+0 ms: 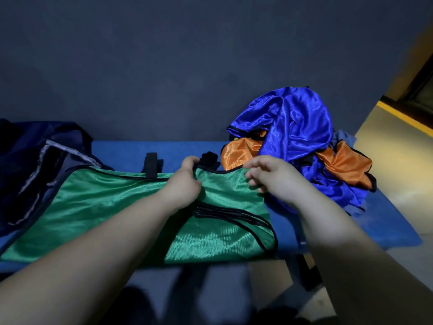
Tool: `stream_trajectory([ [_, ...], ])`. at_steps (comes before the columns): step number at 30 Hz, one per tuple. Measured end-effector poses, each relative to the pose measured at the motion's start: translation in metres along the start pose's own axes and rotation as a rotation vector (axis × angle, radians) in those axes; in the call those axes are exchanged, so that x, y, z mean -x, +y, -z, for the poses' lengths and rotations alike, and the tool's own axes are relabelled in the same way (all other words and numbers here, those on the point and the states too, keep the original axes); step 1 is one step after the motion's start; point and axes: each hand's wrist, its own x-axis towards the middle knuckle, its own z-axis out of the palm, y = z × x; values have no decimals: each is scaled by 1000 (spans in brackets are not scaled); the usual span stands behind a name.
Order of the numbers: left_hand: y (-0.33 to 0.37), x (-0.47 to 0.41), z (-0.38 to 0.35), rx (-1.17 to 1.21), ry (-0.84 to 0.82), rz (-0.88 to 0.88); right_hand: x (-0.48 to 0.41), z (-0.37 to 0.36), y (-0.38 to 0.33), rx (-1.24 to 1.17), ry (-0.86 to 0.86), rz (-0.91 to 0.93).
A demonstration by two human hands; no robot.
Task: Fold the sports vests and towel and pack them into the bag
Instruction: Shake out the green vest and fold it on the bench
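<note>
Green vest (98, 207) lies spread nearly flat across the blue bench (386, 221), its left end reaching the dark bag (35, 156) that sits slumped and open at the left of the bench. The left hand (187, 179) grips the vest's black-trimmed far edge, thumb and fingers curled round the trim. The right hand (276, 179) is just beside it over the vest's right part, fingers curled down onto the fabric, though I cannot tell whether they pinch it or only touch. No fold shows in the green vest yet, so the work looks to be at its start: this first piece is being straightened for folding. At the right of the bench a loose heap of blue vests (295, 120) and orange vests (344, 165) waits, crumpled and unfolded. A pale grey-blue cloth (344, 137) peeks out behind the heap and may be the towel, but too little shows to be sure. Nothing folded can be seen in the bag, so nearly all the folding and all the packing appear to remain.
</note>
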Motion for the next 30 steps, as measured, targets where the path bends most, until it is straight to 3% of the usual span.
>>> stream_trajectory([
  [8, -4, -5, 0, -245, 22, -115, 23, -1, 27, 600, -78, 97],
  [14, -4, 11, -12, -542, 285, -346, 40, -16, 36, 892, -33, 293],
  [18, -2, 27, -23, -605, 76, -447, 52, -28, 47, 958, -145, 289],
  [22, -16, 31, -29, -752, -196, -265, 62, -34, 54, 1005, -234, 209],
  [30, -21, 28, -28, -757, -238, -231, 74, -30, 46, 1112, -382, 79],
])
